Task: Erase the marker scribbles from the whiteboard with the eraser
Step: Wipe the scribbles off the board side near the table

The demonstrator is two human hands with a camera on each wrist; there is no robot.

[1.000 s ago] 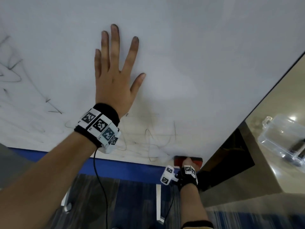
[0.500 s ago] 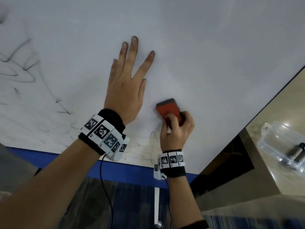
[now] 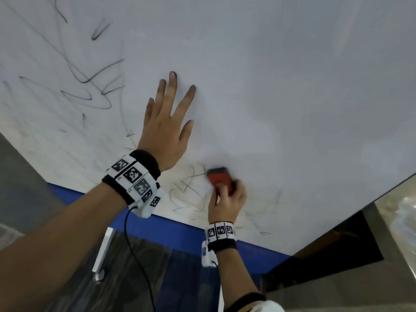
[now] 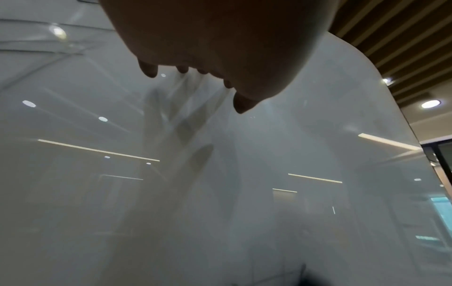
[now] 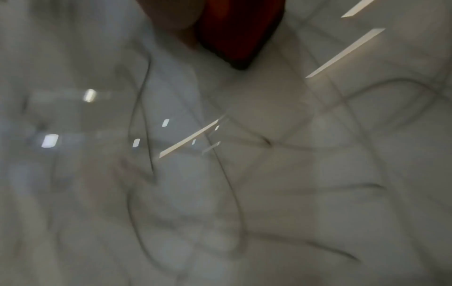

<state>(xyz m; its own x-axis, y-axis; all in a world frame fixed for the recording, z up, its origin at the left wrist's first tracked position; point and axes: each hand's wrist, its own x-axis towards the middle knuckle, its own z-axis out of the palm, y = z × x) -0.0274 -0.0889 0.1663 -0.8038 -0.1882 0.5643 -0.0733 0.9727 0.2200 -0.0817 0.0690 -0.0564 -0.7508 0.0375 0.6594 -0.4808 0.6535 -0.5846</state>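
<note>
The whiteboard (image 3: 281, 75) fills the head view, with black marker scribbles (image 3: 90, 86) at the left and thinner scribbles (image 3: 189, 192) along its lower edge. My right hand (image 3: 226, 201) grips the red eraser (image 3: 219, 179) and holds it against the board just right of the lower scribbles. In the right wrist view the eraser (image 5: 239, 32) shows at the top over blurred scribbles (image 5: 146, 135). My left hand (image 3: 167, 122) lies flat on the board, fingers spread, above and left of the eraser. The left wrist view shows the palm (image 4: 220, 38) against the glossy whiteboard (image 4: 244, 174).
A blue strip (image 3: 171, 230) runs under the board's lower edge, with dark carpet (image 3: 139, 278) below. A clear plastic box (image 3: 405, 221) lies at the far right edge on a beige surface. A white bracket (image 3: 101, 255) stands on the floor at lower left.
My right hand swept the eraser from the board's bottom edge up beside my left hand, then back down to the lower scribbles. The left hand stayed pressed flat; the head view shifted.
</note>
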